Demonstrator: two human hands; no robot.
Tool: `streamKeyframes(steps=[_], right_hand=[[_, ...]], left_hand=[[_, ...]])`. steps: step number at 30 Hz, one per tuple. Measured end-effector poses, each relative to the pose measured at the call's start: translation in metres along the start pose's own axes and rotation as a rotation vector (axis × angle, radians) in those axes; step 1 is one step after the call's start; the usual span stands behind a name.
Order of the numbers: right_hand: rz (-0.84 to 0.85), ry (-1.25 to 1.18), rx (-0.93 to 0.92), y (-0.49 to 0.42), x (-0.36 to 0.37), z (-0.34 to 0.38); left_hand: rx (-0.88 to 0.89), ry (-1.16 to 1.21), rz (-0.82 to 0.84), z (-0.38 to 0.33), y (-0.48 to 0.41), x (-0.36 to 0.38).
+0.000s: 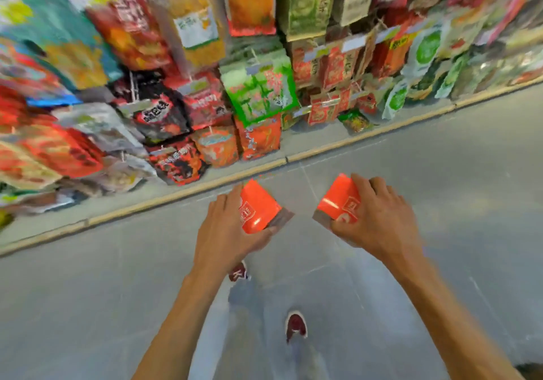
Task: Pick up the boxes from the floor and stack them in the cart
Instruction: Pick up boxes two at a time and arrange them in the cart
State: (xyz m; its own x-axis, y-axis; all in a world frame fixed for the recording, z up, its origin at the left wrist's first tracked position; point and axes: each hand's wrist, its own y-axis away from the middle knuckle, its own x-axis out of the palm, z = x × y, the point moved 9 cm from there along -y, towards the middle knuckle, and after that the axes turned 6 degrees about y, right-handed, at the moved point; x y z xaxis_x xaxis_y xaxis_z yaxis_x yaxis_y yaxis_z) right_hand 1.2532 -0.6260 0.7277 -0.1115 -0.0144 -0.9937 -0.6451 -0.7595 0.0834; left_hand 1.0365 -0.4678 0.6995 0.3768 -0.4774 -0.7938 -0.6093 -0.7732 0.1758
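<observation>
Snack shelves [205,56] loomed across the upper frame over a grey aisle floor [88,291]
At mid-frame, clear of the floor, the left hand [226,229] gripped the left box [258,206], fingers curled round its side. Just right of centre, the right hand [379,221] clutched the right box [338,200] from above, fingers bent over it. Both boxes were orange-red. A dark red shoe [296,325] showed at lower centre
</observation>
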Motion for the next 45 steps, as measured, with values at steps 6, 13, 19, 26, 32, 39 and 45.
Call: streamKeyframes(steps=[6,13,19,26,32,39,45], right_hand=[[0.026,-0.094,-0.267,0.018,-0.015,0.147],[0.085,-0.115,-0.623,0.081,-0.015,0.366],[0.113,-0.028,-0.874,0.177,0.006,0.567],[0.199,-0.054,-1.126,0.31,0.045,0.759],[0.251,-0.009,-1.34,0.413,0.07,0.892],[0.263,0.058,-1.504,0.522,0.11,1.05],[0.29,0.123,-1.636,0.62,0.134,1.195]], left_hand=[[-0.274,0.092,-0.195,0.118,0.1,-0.078],[-0.553,0.082,-0.498,0.268,0.241,-0.186],[-0.78,0.104,-0.628,0.394,0.393,-0.251],[-1.025,0.148,-0.74,0.504,0.55,-0.293],[-1.228,0.21,-0.792,0.581,0.653,-0.318],[-1.331,0.269,-0.934,0.684,0.744,-0.364],[-1.481,0.273,-0.944,0.784,0.828,-0.424]])
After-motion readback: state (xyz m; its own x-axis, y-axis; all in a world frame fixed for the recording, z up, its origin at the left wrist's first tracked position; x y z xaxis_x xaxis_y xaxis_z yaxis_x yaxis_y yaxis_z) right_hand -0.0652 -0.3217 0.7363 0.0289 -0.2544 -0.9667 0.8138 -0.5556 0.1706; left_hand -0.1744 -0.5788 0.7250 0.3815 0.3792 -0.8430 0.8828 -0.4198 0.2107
